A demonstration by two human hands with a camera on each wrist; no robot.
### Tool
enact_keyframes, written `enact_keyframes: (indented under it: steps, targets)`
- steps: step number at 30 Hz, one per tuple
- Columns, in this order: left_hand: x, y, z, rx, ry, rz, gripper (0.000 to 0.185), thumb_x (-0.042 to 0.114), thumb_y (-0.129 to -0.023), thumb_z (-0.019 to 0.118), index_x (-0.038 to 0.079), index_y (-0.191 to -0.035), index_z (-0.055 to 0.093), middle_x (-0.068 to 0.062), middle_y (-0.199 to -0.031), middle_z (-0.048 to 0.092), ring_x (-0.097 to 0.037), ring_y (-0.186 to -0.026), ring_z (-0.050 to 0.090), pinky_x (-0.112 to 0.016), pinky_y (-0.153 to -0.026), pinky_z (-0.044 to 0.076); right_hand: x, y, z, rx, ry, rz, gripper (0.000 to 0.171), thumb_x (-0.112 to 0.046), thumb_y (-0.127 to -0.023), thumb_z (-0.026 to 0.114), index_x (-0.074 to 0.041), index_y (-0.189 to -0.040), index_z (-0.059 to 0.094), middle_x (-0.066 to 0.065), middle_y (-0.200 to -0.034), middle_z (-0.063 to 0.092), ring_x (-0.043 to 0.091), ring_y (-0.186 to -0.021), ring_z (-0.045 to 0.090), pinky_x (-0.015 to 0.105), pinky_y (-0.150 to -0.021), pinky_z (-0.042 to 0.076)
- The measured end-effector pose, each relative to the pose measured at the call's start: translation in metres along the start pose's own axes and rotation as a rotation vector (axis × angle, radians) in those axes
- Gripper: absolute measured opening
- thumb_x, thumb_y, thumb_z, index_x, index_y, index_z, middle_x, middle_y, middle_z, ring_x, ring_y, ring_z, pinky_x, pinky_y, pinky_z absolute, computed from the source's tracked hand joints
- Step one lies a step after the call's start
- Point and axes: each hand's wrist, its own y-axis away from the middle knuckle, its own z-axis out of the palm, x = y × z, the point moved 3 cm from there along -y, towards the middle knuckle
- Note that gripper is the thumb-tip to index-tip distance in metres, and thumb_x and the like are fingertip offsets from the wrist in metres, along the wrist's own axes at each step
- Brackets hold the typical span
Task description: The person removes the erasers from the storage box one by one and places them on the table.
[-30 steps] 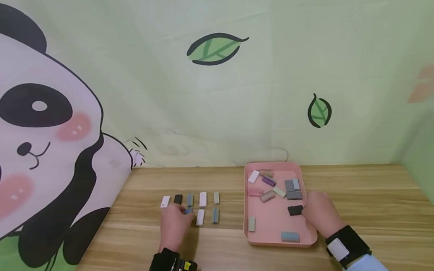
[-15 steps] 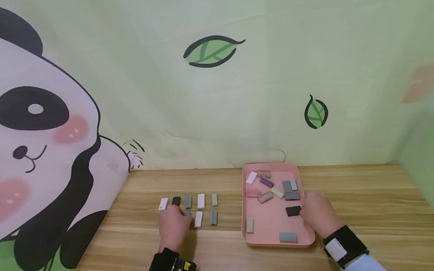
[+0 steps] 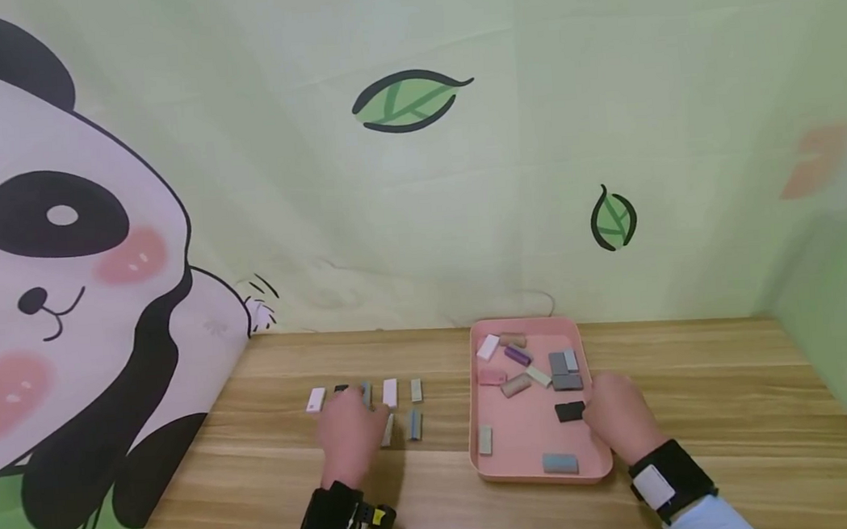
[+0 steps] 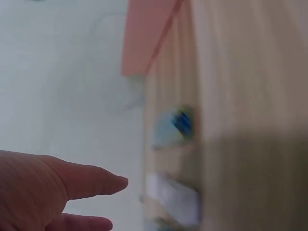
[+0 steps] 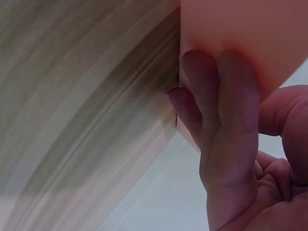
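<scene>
My left hand (image 3: 353,430) is over the left end of two rows of small blocks on the wooden table. It hides some of the front row. In the left wrist view, thumb and finger of the left hand (image 4: 43,192) stand apart with nothing between them; a white block (image 4: 175,199) and a bluish block (image 4: 166,130) lie beyond, blurred. My right hand (image 3: 622,418) grips the right side of the pink tray (image 3: 515,453). Seen from the right wrist, its fingers (image 5: 236,106) press the outer wall, the thumb side over the rim. Inside, a black block (image 3: 569,412) lies close to that hand.
The tray also holds several grey, pink, purple, brown and white blocks, with a blue-grey one (image 3: 559,463) near its front. Between hand and tray are a striped block (image 3: 415,424) and a white block (image 3: 390,393). A printed cloth (image 3: 508,211) hangs behind the table.
My left hand has shifted right and slightly forward, now covering more of the front row. The right hand stays on the tray's side. The head view has drifted slightly.
</scene>
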Motion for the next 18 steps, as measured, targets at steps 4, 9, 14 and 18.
enact_keyframes:
  steps: [4,9,14,18]
  targets:
    - [0.026,0.003,-0.007,0.031,-0.007,0.07,0.048,0.037,-0.075,0.072,0.005,-0.11,0.065,-0.017,-0.104,0.066,-0.036,-0.093,0.06,-0.047,-0.069,0.048,-0.001,0.0,0.0,0.0,-0.004,0.0,0.01,0.004,-0.079,0.056,0.007,-0.086,0.062,0.01,-0.068,0.056,0.018,-0.054,0.053,0.025,-0.045,0.041]
    - [0.066,0.005,-0.005,0.02,0.054,0.158,0.057,0.036,-0.075,0.073,0.006,-0.121,0.058,-0.02,-0.122,0.057,-0.04,-0.115,0.051,-0.054,-0.092,0.041,0.0,0.001,-0.002,-0.009,-0.031,0.004,0.01,0.004,-0.079,0.055,0.007,-0.086,0.062,0.011,-0.068,0.056,0.018,-0.054,0.053,0.025,-0.045,0.041]
    - [0.106,0.012,0.002,-0.026,0.092,0.245,0.067,0.04,-0.074,0.073,0.006,-0.127,0.051,-0.022,-0.134,0.046,-0.041,-0.126,0.041,-0.055,-0.102,0.034,0.002,0.001,-0.001,-0.022,-0.068,0.001,0.013,0.004,-0.08,0.052,0.006,-0.087,0.063,0.01,-0.068,0.056,0.018,-0.054,0.054,0.026,-0.046,0.042]
    - [0.134,0.017,0.013,-0.067,0.074,0.317,0.074,0.048,-0.074,0.072,0.01,-0.132,0.045,-0.021,-0.136,0.043,-0.04,-0.127,0.038,-0.055,-0.103,0.032,0.004,0.0,-0.003,-0.039,-0.096,0.015,0.016,0.001,-0.083,0.051,0.006,-0.093,0.062,0.01,-0.069,0.056,0.017,-0.055,0.055,0.027,-0.047,0.043]
